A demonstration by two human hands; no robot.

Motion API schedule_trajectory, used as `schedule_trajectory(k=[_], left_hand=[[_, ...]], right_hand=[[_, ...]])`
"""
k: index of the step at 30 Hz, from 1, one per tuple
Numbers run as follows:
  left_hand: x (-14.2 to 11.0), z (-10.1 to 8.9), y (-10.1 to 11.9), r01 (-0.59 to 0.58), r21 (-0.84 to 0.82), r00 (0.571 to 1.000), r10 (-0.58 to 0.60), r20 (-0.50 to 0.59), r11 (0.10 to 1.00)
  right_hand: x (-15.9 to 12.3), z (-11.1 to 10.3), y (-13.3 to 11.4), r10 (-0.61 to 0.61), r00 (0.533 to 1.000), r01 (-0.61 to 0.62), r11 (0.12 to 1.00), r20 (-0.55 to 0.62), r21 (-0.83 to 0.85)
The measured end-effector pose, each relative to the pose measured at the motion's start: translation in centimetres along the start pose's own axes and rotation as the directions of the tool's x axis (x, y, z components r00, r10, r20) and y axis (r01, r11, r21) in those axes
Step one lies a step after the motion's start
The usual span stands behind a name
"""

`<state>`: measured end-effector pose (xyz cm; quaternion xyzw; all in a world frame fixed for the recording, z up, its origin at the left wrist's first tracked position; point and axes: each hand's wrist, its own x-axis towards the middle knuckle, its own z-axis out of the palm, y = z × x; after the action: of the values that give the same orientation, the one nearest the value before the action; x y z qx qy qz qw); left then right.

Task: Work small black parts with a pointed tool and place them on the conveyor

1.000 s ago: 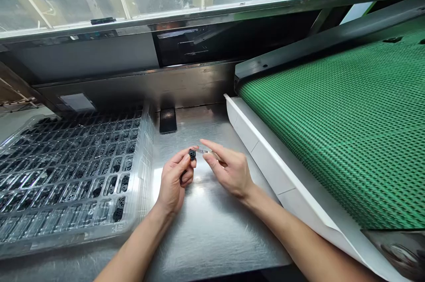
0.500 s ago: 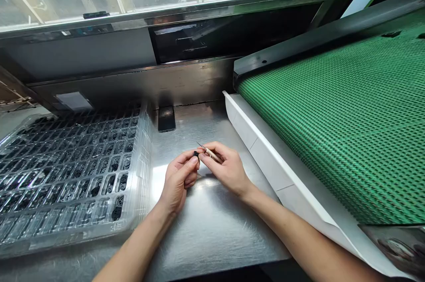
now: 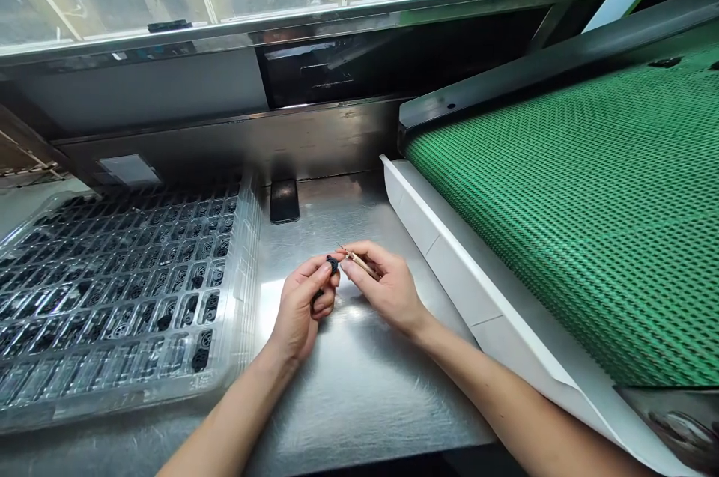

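Black round part (image 3: 332, 264) is pinched at my left hand (image 3: 300, 305) fingertips, thumb and forefinger pressed on it, held just above the steel benchtop (image 3: 348, 380). My right hand (image 3: 387, 286) grips a thin pointed stick (image 3: 355, 260) between thumb and fingers, its tip sitting right beside the part, the two hands nearly touching. Clear tray (image 3: 236, 357) of the same black parts lies to the left of my left hand, a small dark block (image 3: 284, 201) lies beyond both hands, and the white guard (image 3: 449, 267) and green belt (image 3: 589, 207) run off to the right of my right hand.
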<state>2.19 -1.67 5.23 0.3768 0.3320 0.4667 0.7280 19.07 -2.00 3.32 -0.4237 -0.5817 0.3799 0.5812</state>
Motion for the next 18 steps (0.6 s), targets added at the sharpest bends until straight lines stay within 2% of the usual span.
schedule_trajectory(k=[11, 18], left_hand=[[0.19, 0.51, -0.02, -0.008, 0.019, 0.993, 0.010, -0.120, 1.000], [0.18, 0.32, -0.31, -0.019, 0.047, 0.995, 0.024, -0.101, 0.999]], right_hand=[[-0.08, 0.02, -0.32, -0.025, 1.000, 0.026, 0.999, 0.013, -0.048], [-0.03, 0.05, -0.25, -0.008, 1.000, 0.008, 1.000, 0.021, -0.019]])
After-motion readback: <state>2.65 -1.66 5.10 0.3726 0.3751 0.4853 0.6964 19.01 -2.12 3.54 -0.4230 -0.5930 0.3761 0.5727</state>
